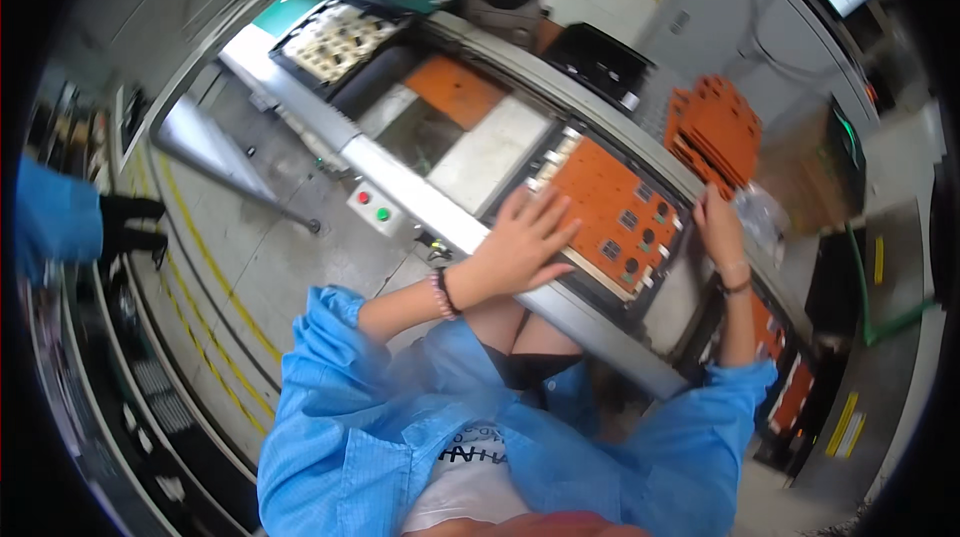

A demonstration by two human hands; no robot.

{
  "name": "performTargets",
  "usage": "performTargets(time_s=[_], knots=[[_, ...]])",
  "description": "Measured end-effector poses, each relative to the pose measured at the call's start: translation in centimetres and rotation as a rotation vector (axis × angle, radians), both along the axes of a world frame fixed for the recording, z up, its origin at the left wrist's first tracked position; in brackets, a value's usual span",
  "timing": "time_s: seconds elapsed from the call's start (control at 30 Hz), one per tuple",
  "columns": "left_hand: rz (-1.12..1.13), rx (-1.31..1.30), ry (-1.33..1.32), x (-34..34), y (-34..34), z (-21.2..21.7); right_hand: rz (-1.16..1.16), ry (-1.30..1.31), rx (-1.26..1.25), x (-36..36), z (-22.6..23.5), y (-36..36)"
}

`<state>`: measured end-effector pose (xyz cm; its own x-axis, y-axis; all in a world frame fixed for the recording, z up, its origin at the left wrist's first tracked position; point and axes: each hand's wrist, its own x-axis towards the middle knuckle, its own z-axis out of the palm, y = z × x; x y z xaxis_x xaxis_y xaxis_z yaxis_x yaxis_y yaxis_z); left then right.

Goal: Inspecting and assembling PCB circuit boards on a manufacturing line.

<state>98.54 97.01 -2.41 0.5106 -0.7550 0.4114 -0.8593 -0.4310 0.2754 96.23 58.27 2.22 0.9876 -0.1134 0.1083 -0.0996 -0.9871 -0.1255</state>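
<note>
An orange plate (598,199) with holes and small dark square and round parts lies in a black frame (636,309) on the conveyor in front of me. Over the left part of this plate, my left hand (522,243) is spread open, palm down, with nothing gripped. My right hand (717,227) is at the frame's right side, by the lower end of a stack of orange plates (722,127). Its fingers are curled in, and what they hold, if anything, is hidden.
A metal rail (410,192) runs along the conveyor's near side, with a red and green button box (375,210) below it. Farther left sits a tray of pale parts (335,41). A black tray (600,62) and a cardboard box (795,162) stand beyond the conveyor. Another person's blue sleeve (60,212) shows far left.
</note>
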Motion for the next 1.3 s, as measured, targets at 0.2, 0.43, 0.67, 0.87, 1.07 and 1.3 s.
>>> performTargets(time_s=[0.2,0.43,0.67,0.87,1.07,1.3], knots=[[-0.002,-0.087,0.002,-0.3,-0.4,-1.4,0.604,0.081,0.039,3.2,3.4,12.1],[0.101,0.000,0.105,2.0,3.0,-1.7,0.670,0.073,0.061,0.5,2.5,15.0],[0.788,0.045,-0.238,15.8,16.9,-0.8,0.549,0.094,0.058,-1.8,3.0,11.1],[0.884,0.026,-0.227,19.4,19.9,-3.1,0.570,0.002,0.143,2.5,2.9,10.9],[0.925,0.005,-0.130,19.3,21.0,-1.9,0.607,-0.326,-0.077,14.4,3.0,10.5],[0.900,-0.021,0.045,18.1,19.5,1.0,0.428,0.054,-0.396,24.4,-2.7,7.5]])
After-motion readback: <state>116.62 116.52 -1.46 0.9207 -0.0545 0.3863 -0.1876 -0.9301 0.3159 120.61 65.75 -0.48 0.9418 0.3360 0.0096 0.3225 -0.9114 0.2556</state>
